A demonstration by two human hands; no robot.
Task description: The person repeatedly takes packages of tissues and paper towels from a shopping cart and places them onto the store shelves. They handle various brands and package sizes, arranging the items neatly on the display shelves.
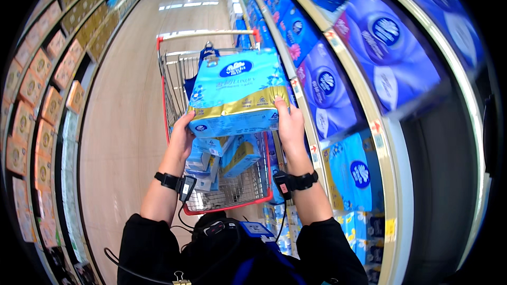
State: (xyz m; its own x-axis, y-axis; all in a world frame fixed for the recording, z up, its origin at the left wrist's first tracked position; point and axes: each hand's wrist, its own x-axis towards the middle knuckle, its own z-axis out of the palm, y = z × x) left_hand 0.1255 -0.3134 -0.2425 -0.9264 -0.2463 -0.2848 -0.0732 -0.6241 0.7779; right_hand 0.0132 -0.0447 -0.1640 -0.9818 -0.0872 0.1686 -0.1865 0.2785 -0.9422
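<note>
Between my two hands is a large light-blue pack of tissues (237, 92) with a gold band, held up over the shopping cart (248, 200). My left hand (182, 136) grips its near left corner, fingers partly hidden under the pack. On the near right edge my right hand (290, 124) is closed round it, thumb on top. Below the pack, several smaller blue and gold tissue packs (240, 155) lie in the wire basket. Black straps with small devices sit on both wrists.
Shelves of purple tissue packs (388, 47) and blue packs (351, 171) stand close on the right. Across the pale aisle floor (121, 126), shelves of orange and white boxes (50, 105) line the left. The cart's red and cream handle bar (208, 35) is at its far end.
</note>
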